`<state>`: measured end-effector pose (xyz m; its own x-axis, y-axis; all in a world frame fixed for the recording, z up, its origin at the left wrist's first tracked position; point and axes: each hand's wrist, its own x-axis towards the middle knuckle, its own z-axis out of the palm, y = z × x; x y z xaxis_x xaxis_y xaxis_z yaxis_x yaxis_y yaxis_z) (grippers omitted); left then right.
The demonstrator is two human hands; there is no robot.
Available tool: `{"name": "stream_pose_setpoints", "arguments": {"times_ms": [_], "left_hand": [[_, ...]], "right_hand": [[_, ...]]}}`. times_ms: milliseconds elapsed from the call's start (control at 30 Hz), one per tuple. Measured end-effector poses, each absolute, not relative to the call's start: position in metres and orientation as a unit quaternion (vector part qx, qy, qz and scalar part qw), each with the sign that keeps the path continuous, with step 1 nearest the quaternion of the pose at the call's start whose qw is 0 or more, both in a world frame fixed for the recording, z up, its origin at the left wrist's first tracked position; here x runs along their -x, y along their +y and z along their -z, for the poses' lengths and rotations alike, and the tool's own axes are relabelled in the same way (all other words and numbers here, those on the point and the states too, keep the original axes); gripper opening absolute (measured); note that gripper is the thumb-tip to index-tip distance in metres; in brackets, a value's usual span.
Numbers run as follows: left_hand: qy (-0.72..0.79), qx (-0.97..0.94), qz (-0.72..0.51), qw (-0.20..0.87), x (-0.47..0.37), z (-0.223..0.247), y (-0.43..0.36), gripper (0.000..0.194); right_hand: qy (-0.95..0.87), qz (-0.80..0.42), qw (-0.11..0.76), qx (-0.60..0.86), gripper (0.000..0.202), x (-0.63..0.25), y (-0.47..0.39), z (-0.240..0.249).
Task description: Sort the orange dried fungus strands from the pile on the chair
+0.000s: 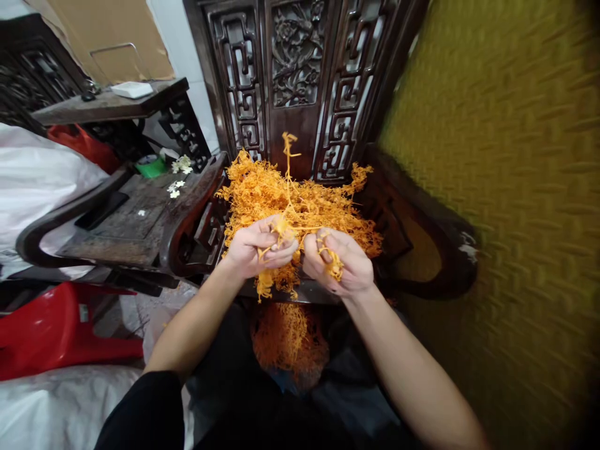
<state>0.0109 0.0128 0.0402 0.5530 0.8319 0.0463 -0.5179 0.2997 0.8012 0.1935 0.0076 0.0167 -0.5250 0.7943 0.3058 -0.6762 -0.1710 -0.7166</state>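
Note:
My left hand [262, 245] pinches a branching orange sprig [289, 187], whose thin stem rises above the fingers. A strand of the same orange stuff runs across to my right hand [340, 259], which is closed on a small orange clump [334, 265]. Both hands are close together, in front of a large heap of orange, frizzy, dried-looking sprigs [253, 187] on the seat of a carved dark wooden chair [295, 140]. More orange sprigs [288, 337] lie lower down, between my legs. Whether they are plant matter or artificial, I cannot tell.
Left of me stands another wooden chair [140, 231] with a green tape roll [151, 165] and small white flower-like pieces [175, 189]. A red plastic stool [51, 325] and white sacks [37, 187] are further left. A woven yellow surface [506, 187] fills the right side.

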Motion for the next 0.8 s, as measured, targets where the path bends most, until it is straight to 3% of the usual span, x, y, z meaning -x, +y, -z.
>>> {"name": "stream_pose_setpoints", "arguments": {"times_ms": [133,300,500,633,800], "left_hand": [[0.240,-0.422,-0.472,0.735,0.003,-0.038,0.020,0.028],[0.341,-0.486,-0.523,0.611,0.012,-0.025,0.026,0.028],[0.439,-0.588,-0.566,0.376,0.020,-0.020,0.028,0.022],[0.463,-0.695,-0.510,0.206,0.022,-0.023,0.027,0.018],[0.424,-0.774,-0.439,0.171,0.016,-0.026,0.021,0.011]], "right_hand": [[-0.437,-0.735,0.492,0.165,0.032,-0.206,0.019,-0.010],[-0.429,-0.703,0.495,0.278,0.031,-0.215,0.026,-0.005],[-0.417,-0.729,0.451,0.302,0.054,-0.206,0.023,-0.005],[-0.425,-0.735,0.451,0.276,0.055,-0.196,0.022,-0.001],[-0.531,-0.629,0.462,0.332,0.048,-0.186,0.017,0.004]]}}
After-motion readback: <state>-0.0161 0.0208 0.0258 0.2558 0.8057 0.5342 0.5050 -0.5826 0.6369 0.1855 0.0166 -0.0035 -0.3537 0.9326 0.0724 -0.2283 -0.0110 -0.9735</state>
